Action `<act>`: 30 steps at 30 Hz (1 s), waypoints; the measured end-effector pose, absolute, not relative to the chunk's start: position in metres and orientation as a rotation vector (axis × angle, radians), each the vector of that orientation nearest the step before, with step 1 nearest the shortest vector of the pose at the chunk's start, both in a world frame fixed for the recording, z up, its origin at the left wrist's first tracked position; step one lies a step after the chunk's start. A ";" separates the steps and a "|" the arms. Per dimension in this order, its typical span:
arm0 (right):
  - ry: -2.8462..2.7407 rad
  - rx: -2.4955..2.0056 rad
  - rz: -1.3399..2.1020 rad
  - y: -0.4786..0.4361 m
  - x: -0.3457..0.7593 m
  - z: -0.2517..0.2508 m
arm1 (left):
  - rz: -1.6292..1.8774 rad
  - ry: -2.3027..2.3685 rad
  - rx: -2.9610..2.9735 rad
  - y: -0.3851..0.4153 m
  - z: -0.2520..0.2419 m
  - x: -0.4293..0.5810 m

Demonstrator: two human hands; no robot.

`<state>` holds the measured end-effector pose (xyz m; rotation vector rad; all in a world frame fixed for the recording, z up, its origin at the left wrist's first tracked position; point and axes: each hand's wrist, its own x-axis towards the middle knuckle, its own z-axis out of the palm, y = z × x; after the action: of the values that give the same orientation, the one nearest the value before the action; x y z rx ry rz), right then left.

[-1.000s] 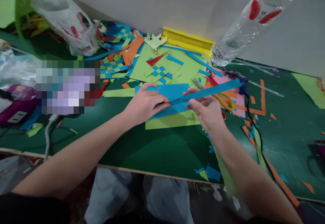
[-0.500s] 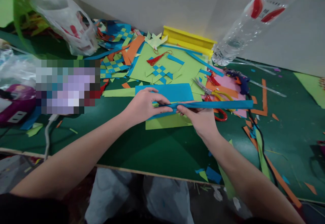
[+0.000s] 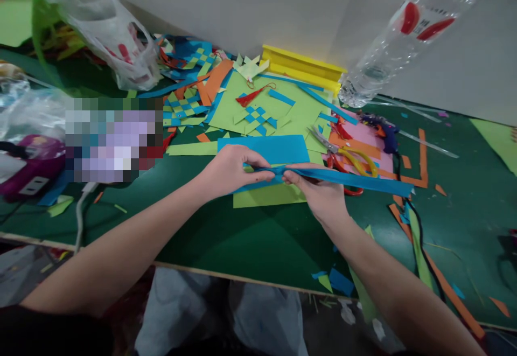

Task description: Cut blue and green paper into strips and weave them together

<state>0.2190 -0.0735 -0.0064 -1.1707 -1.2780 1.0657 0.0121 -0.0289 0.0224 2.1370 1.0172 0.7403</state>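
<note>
Between my two hands is a long blue paper strip (image 3: 371,181), folded lengthwise, its free end sticking out to the right. My left hand (image 3: 234,170) pinches its left part between thumb and fingers. Close beside it, my right hand (image 3: 323,192) grips the strip with the thumb on top. Under and behind the hands lie a blue paper sheet (image 3: 278,148) and a light green sheet (image 3: 262,199). Scissors with yellow and red handles (image 3: 359,159) rest just behind my right hand, partly covered by the strip.
A woven blue-green paper piece (image 3: 256,116) and a red tassel (image 3: 249,97) lie on green paper at the back. A yellow channel-shaped piece (image 3: 302,67) and a plastic bottle (image 3: 388,49) stand by the wall. Plastic bag (image 3: 117,38) at left; paper scraps litter the green table (image 3: 194,237).
The strip's right end has dipped lower and toward me. Both hands keep pinching the strip at nearly the same place, and the view has shifted slightly.
</note>
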 end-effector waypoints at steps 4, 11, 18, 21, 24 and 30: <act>-1.302 -1.170 1.049 -0.074 0.220 -0.009 | 0.736 1.027 2.207 -0.028 0.021 0.012; -1.277 -1.172 1.083 -0.073 0.221 -0.008 | 0.736 1.049 2.240 -0.028 0.020 0.013; -1.300 -1.165 1.074 -0.073 0.220 -0.008 | 0.750 1.034 2.206 -0.028 0.021 0.014; -1.310 -1.173 1.070 -0.073 0.221 -0.009 | 0.723 1.042 2.225 -0.028 0.021 0.013; -1.317 -1.186 1.066 -0.073 0.221 -0.008 | 0.708 1.038 2.256 -0.027 0.020 0.013; -1.223 -1.221 1.107 -0.073 0.216 -0.002 | 0.665 0.997 2.236 -0.026 0.019 0.012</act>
<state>0.2164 -0.0726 -0.0015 -1.2208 -1.2227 1.1071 0.0123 -0.0256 0.0194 2.2356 0.9969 0.6648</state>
